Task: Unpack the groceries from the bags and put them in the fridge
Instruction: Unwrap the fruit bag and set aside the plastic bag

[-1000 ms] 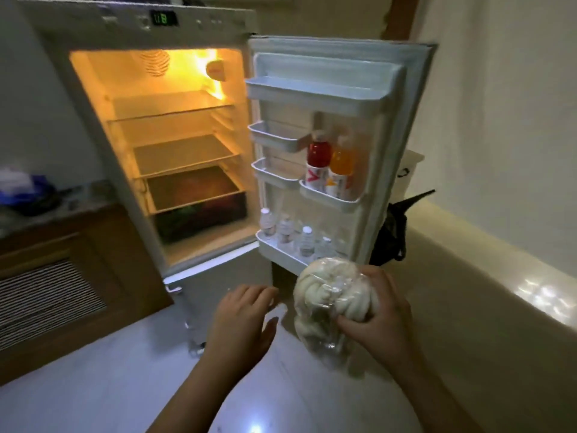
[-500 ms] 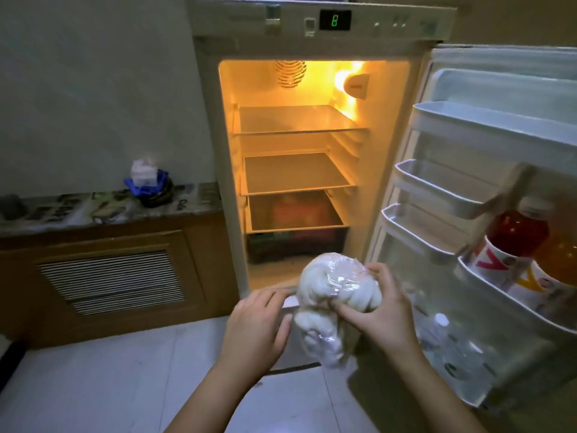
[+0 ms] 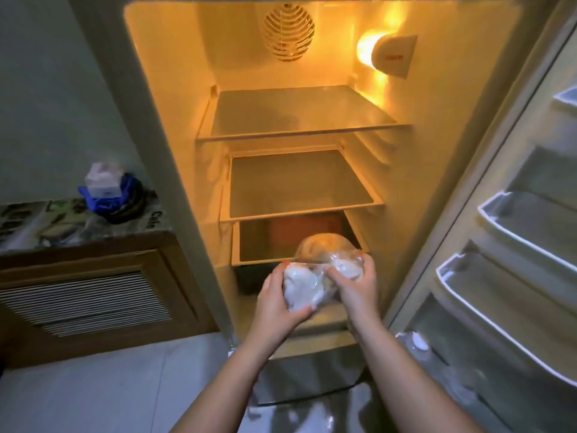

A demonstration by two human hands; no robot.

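Both hands hold a clear plastic bag of pale white buns (image 3: 307, 287) in front of the open white fridge (image 3: 175, 151), at the height of its lowest glass shelf (image 3: 265, 248) and just near of that shelf's front edge. The left hand (image 3: 274, 304) cups the bag's left and lower side, fingers curled up under it and thumb along its near edge, so it grips the left bun. The right hand (image 3: 359, 285) closes over the right side, fingers wrapped round the top of the right bun and the thumb pressing into the plastic between the two lumps. A third rounded bun in the same bag rises behind the fingers, towards the shelf. Inside the lit cabinet, the top glass shelf (image 3: 299, 114) and the middle glass shelf (image 3: 296, 185) sit above, with a round slatted vent (image 3: 288, 31) on the far wall and a glowing lamp housing (image 3: 390, 56) at the upper right. The open fridge door (image 3: 515, 229) stands on the right with its white racks, and a clear bottle with a white cap (image 3: 416, 342) sits in the lowest one. To the left, a wooden cabinet with a slatted panel (image 3: 93, 295) carries a patterned top with a blue cloth bundle (image 3: 115, 195) on it.
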